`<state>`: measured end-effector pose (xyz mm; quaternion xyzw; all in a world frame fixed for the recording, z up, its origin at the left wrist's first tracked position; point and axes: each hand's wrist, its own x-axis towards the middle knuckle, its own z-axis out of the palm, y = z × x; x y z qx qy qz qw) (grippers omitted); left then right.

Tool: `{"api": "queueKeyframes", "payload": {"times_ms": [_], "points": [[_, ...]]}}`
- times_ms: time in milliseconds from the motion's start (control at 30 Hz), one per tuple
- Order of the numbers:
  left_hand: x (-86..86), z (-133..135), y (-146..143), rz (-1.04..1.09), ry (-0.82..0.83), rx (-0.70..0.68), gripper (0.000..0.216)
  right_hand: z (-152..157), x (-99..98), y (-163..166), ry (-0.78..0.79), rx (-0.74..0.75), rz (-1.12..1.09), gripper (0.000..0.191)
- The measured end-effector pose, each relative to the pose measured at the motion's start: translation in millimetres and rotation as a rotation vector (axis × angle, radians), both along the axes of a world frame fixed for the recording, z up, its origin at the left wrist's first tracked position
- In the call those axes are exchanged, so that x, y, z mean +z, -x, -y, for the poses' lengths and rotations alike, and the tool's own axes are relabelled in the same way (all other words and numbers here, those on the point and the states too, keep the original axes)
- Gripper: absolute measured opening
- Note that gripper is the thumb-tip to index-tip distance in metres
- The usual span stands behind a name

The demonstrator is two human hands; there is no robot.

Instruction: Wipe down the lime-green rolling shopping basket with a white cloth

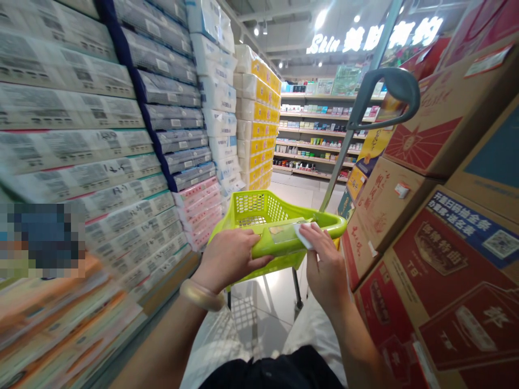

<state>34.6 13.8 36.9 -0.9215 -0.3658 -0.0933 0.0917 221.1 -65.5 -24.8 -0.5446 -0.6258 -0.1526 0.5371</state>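
A lime-green shopping cart (275,200) stands right in front of me, its perforated basket reaching away down the aisle. My left hand (229,256), with a pale bangle at the wrist, is wrapped round the left part of the cart's handle (265,246). At the handle's right part, my right hand (322,259) presses a small white tissue (303,236) against the green plastic with its fingers. A clear label cover (284,231) on the handle lies between the two hands. My right palm and part of the tissue are hidden.
Wrapped paper packs (81,102) and yellow-and-white packs (259,129) are stacked along the left. Red and brown cartons (458,265) line the right side closely. A grey loop handle (385,100) on a slanted pole rises beside them. Stocked shelves (316,127) stand at the far end.
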Motion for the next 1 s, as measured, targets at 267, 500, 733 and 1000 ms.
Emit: {"api": "queueKeyframes", "payload": {"times_ms": [267,500,733,1000], "points": [[0.4,2.6,1.8,0.012,0.011,0.006,0.047,5.5,1.6,11.6,0.021,0.229,0.085,0.048],[0.8,5.1,2.5,0.029,0.032,0.016,0.047,7.5,0.1,11.9,0.007,0.148,0.035,0.049],[1.7,10.6,1.2,0.022,0.022,0.019,0.044,3.3,9.2,8.6,0.041,0.098,0.024,0.047],[-2.2,12.1,4.8,0.040,0.008,0.004,0.043,-7.4,28.2,13.2,0.149,0.322,0.151,0.048]]}}
